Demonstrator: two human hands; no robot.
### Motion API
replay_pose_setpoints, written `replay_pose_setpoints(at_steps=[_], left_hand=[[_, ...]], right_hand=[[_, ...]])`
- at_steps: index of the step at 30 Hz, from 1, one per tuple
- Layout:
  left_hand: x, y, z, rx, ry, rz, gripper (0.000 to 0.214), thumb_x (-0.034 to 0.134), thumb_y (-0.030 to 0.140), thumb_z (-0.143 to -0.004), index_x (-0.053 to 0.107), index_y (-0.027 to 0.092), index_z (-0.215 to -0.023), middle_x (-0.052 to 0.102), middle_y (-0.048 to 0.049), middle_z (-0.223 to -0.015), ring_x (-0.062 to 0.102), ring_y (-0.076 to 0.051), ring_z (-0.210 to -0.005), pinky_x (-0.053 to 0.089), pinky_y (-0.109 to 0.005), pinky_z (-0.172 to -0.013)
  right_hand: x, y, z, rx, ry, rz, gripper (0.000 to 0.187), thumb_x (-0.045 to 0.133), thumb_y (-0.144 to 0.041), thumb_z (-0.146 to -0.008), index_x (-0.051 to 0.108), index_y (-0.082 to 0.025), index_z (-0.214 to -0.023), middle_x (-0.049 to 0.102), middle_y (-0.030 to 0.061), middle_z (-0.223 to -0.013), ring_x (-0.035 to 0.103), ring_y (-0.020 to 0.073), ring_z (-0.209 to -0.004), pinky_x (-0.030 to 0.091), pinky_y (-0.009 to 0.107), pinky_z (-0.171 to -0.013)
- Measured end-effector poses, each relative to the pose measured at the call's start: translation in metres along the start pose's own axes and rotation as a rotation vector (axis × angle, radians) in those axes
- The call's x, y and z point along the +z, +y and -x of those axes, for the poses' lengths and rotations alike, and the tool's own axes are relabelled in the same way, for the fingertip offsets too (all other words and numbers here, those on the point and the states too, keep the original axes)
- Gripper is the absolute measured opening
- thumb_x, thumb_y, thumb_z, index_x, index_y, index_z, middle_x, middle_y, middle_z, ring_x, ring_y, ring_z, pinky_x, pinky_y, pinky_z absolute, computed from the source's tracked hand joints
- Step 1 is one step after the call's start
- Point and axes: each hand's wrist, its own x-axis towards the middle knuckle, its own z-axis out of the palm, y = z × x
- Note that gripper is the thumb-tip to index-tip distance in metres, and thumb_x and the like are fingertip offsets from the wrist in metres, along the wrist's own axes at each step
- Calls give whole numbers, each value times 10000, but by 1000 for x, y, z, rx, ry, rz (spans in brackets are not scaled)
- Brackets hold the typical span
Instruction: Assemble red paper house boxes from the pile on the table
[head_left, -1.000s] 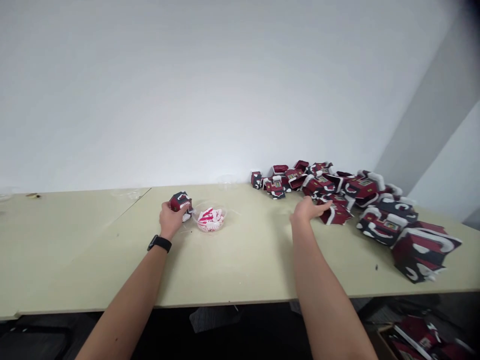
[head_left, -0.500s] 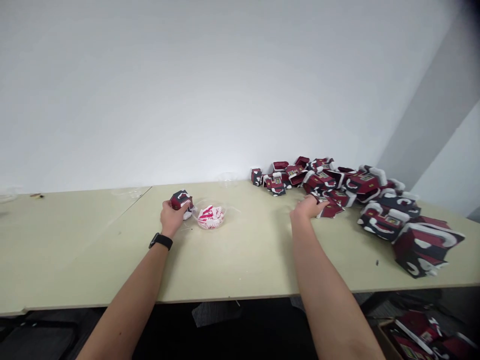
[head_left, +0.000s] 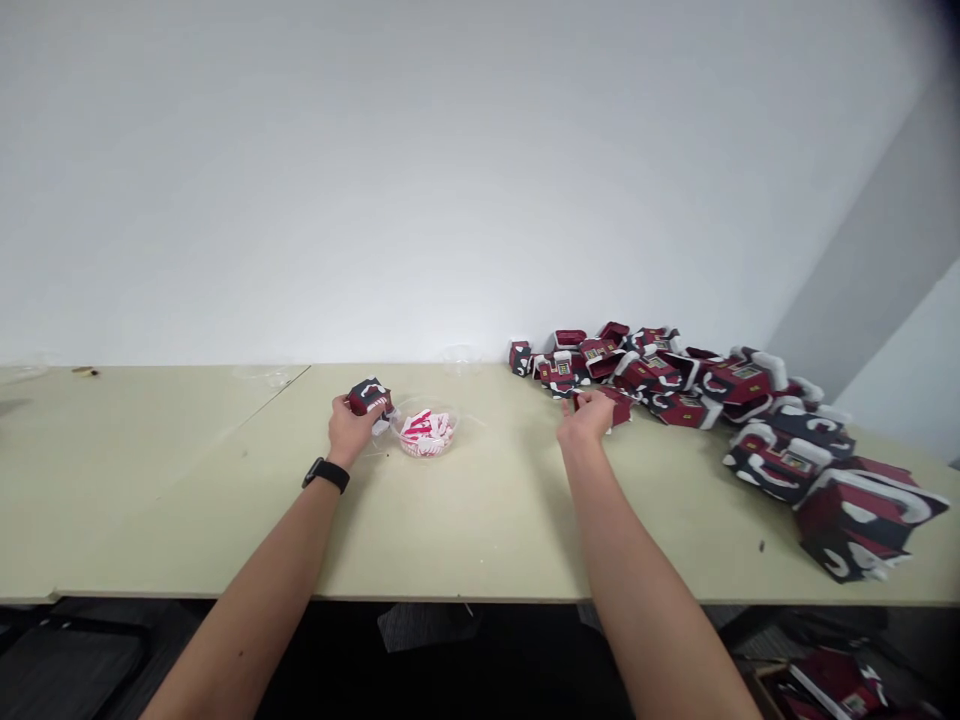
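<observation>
My left hand [head_left: 349,432], with a black watch on the wrist, is closed round a small dark red and white house-shaped paper box [head_left: 367,397] on the table. Just to its right stands a clear plastic bowl [head_left: 426,432] of red and white candies. My right hand [head_left: 585,417] grips another small red box [head_left: 616,405] at the near edge of a pile of several such boxes [head_left: 712,385].
The pale green table [head_left: 480,520] runs the width of the view, with a seam at the left. Larger boxes [head_left: 855,505] lie at the right near the front edge. A clear lid [head_left: 459,358] sits by the white wall. More boxes lie on the floor [head_left: 832,685].
My right hand has drawn a small red box out of the pile and moved left with it. My left hand has stayed on its box.
</observation>
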Motion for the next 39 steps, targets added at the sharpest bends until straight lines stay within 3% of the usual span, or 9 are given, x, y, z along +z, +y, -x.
replay_pose_setpoints(at_steps=[5, 11, 20, 25, 28, 31, 34, 37, 39], left_hand=[[-3, 13, 12, 60, 118, -60, 972, 850, 540, -778, 350, 215, -1546, 523, -214, -1585, 419, -441, -1517, 314, -628, -1230], [-6, 29, 27, 255, 252, 15, 629, 673, 405, -937, 448, 230, -1498, 519, -162, -1594, 381, -377, -1527, 249, -602, -1260], [-1, 46, 55, 609, -116, 92, 483, 727, 470, -944, 663, 283, -1385, 747, -97, -1342, 531, -349, -1351, 295, -561, -1208], [8, 43, 53, 384, -229, 436, 602, 606, 637, -1003, 620, 246, -1460, 712, -126, -1423, 569, -329, -1396, 362, -514, -1202], [8, 43, 47, 272, -334, 677, 666, 616, 727, -961, 690, 197, -1360, 711, -142, -1416, 625, -318, -1346, 441, -452, -1150], [6, 46, 44, 221, -442, 804, 593, 748, 677, -888, 765, 165, -1187, 759, -131, -1303, 691, -296, -1206, 501, -404, -1064], [5, 49, 45, 178, -426, 835, 510, 839, 588, -831, 784, 160, -1104, 788, -107, -1175, 718, -260, -1065, 530, -361, -957], [4, 52, 44, 165, -325, 872, 494, 829, 601, -830, 789, 160, -1048, 795, -93, -1100, 720, -237, -995, 530, -332, -890], [3, 52, 43, 154, -275, 913, 495, 837, 610, -812, 792, 163, -1019, 797, -89, -1087, 721, -237, -996, 532, -325, -881]], right_hand=[[23, -6, 29, 200, 30, -179, 323, 560, -346, -673, 494, -272, -980, 568, 10, -1009, 623, 206, -979, 603, 387, -825], [44, -25, 82, 368, -281, -360, 445, 609, -248, -675, 636, -302, -1116, 638, -5, -1333, 645, 201, -1213, 592, 335, -866], [52, -51, 152, 701, -922, -546, 565, 655, -191, -699, 734, -288, -1251, 753, 45, -1188, 636, 245, -1298, 613, 384, -927], [51, -53, 163, 698, -1076, -501, 575, 635, -207, -725, 739, -300, -1283, 754, 34, -1162, 648, 255, -1290, 591, 404, -977], [50, -53, 162, 686, -1163, -480, 594, 625, -225, -750, 730, -299, -1330, 752, 34, -1175, 657, 258, -1270, 590, 405, -961], [48, -55, 163, 699, -1229, -460, 615, 631, -225, -770, 714, -286, -1377, 757, 37, -1137, 663, 259, -1270, 597, 399, -944], [47, -59, 160, 715, -1261, -408, 624, 660, -254, -797, 685, -310, -1418, 769, 28, -1099, 700, 278, -1245, 603, 430, -962], [47, -58, 149, 708, -1217, -233, 500, 678, -408, -855, 731, -297, -1339, 770, 58, -1240, 772, 279, -1020, 610, 362, -727], [48, -53, 139, 618, -1025, -115, 358, 677, -506, -860, 799, -230, -1053, 786, 96, -1188, 720, 209, -741, 503, 293, -535]])
